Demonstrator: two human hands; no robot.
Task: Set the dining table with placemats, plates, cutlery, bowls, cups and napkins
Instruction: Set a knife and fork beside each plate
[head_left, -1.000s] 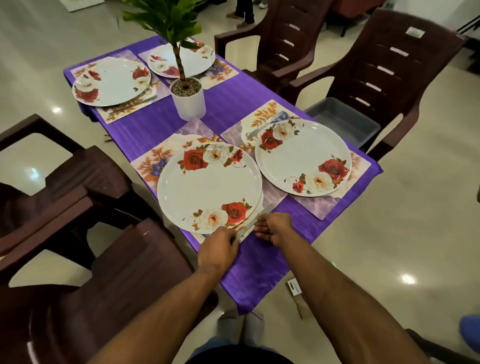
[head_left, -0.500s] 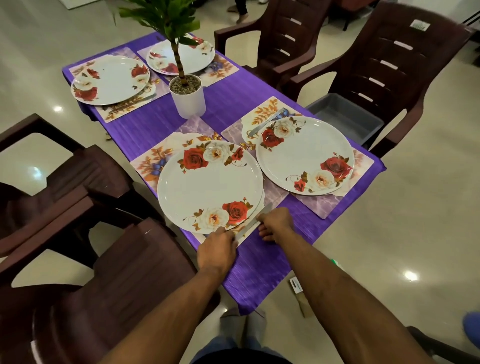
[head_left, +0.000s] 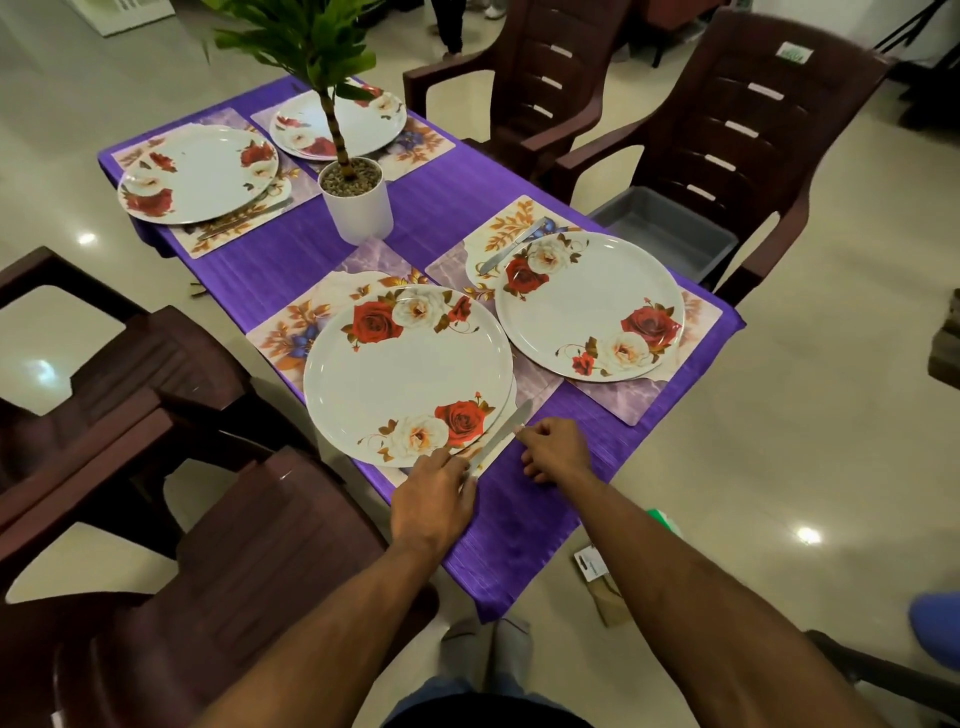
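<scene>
A table under a purple cloth (head_left: 519, 525) carries several floral placemats, each with a white rose-patterned plate. The near plate (head_left: 405, 374) lies on the near placemat (head_left: 288, 338). A metal knife (head_left: 503, 431) lies slanted at that plate's right rim. My left hand (head_left: 434, 496) pinches the knife's handle end. My right hand (head_left: 556, 449) rests on the cloth with curled fingers, one fingertip touching the blade's side. Another plate (head_left: 587, 306) sits to the right, with a second knife (head_left: 511, 247) on the mat beside it. Two more plates (head_left: 197, 174) (head_left: 337, 122) stand at the far end.
A white pot with a green plant (head_left: 358, 200) stands mid-table. Brown plastic chairs surround the table: two on the right (head_left: 727, 130) (head_left: 524, 78), two on the left (head_left: 156, 405) (head_left: 249, 587). A grey tub (head_left: 665, 228) sits on the right chair's seat. A packet (head_left: 602, 587) lies on the floor.
The knife has settled beside the near plate. My right hand has loosened from the blade and slid slightly right; my left hand stays at the handle end.
</scene>
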